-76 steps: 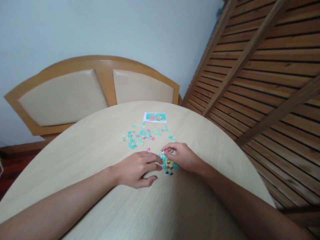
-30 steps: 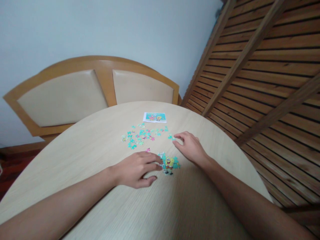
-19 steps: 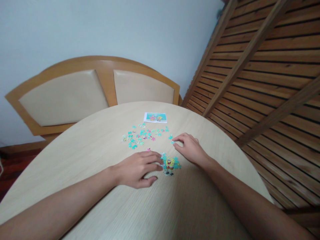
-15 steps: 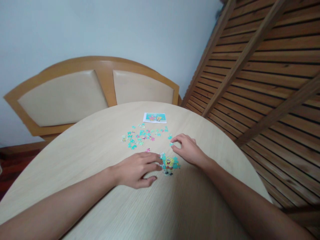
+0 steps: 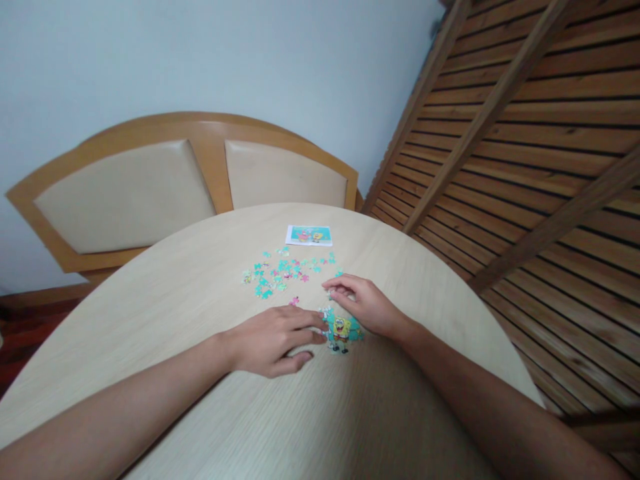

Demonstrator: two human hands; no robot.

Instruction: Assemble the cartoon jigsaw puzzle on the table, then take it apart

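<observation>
A partly joined jigsaw puzzle (image 5: 342,327) with a yellow cartoon figure on turquoise lies on the table in front of me. My left hand (image 5: 280,339) rests at its left edge, fingers stretched out and thumb apart, its fingertips touching or nearly touching the joined part. Just above the puzzle's far edge, my right hand (image 5: 365,303) pinches a small puzzle piece (image 5: 329,294), mostly hidden by the fingers. A pink loose piece (image 5: 295,301) lies beyond my left hand's fingers.
Several loose turquoise, pink and pale puzzle pieces (image 5: 280,272) are scattered farther back. Behind them lies a picture card (image 5: 311,235). The round wooden table (image 5: 200,293) has a padded bench back (image 5: 130,193) behind it and a slatted wooden screen (image 5: 510,153) at right.
My right hand has moved left and slightly nearer with the piece, from beside the loose pieces to the puzzle's far edge. The joined puzzle has shifted slightly right. My left hand stays nearly still.
</observation>
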